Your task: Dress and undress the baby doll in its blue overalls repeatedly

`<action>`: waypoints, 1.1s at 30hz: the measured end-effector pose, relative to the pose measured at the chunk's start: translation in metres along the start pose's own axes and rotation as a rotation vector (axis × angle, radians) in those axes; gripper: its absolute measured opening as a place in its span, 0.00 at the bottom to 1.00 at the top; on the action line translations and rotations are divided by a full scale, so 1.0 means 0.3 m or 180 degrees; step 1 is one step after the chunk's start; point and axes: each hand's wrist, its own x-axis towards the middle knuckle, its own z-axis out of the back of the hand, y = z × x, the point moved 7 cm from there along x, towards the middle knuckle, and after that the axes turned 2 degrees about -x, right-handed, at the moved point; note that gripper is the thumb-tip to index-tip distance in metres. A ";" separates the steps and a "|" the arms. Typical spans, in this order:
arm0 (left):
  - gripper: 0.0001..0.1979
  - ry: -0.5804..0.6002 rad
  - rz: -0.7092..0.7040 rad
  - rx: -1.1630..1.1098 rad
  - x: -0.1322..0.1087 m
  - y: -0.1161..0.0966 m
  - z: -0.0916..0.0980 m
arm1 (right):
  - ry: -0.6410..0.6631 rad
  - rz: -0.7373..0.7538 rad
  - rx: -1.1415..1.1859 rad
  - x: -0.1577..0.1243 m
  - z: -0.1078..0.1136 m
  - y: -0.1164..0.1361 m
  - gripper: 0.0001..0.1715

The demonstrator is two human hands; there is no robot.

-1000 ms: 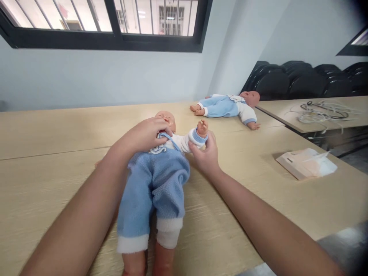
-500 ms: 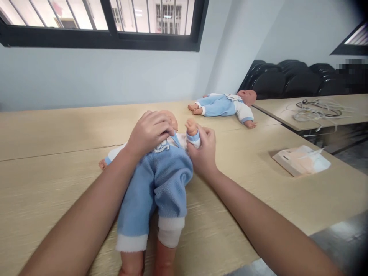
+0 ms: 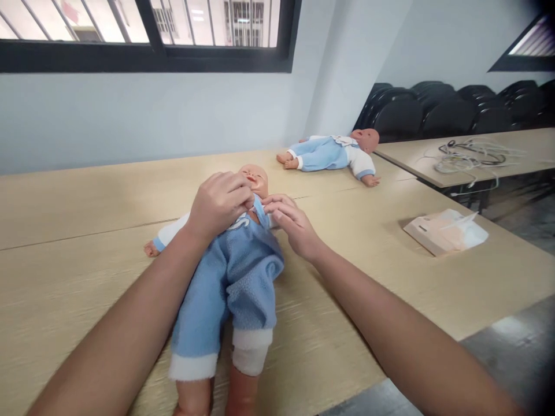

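Note:
A baby doll [image 3: 258, 180] lies face up on the table, its head away from me and its legs toward me. It wears a blue and white outfit [image 3: 255, 277], with part of the bare chest showing at the neckline. My left hand [image 3: 223, 202] is closed on the outfit's upper front by the collar, just below the doll's chin; its fingertips are partly hidden. On the other side of the chest, my right hand [image 3: 295, 225] has its fingers stretched out and touches the outfit's edge near the shoulder. It covers most of the doll's arm on that side.
A second doll [image 3: 329, 153] in similar clothes lies near the wall. To the right rests an opened pack of tissues [image 3: 446, 231] on the wooden table [image 3: 368, 289]. Tangled cables [image 3: 470, 157] lie on another table, with stacked black chairs [image 3: 446, 112] behind. A window [image 3: 151, 55] is above.
My right hand has let go of the doll's forearm and moved up and left to the outfit's neckline. My left hand stays at the collar. The view has shifted slightly.

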 end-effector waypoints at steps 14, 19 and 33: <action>0.14 0.1732 0.0729 -0.0513 -0.018 0.055 0.008 | -0.0313 -0.1080 0.1728 -0.012 -0.027 -0.126 0.22; 0.21 0.1483 0.0833 0.0124 -0.064 0.039 -0.021 | -0.0406 -0.1060 0.1550 -0.018 -0.030 -0.147 0.22; 0.13 0.2035 0.0827 0.0388 0.017 -0.075 -0.030 | -0.0223 0.0040 -0.0774 -0.030 -0.038 -0.028 0.06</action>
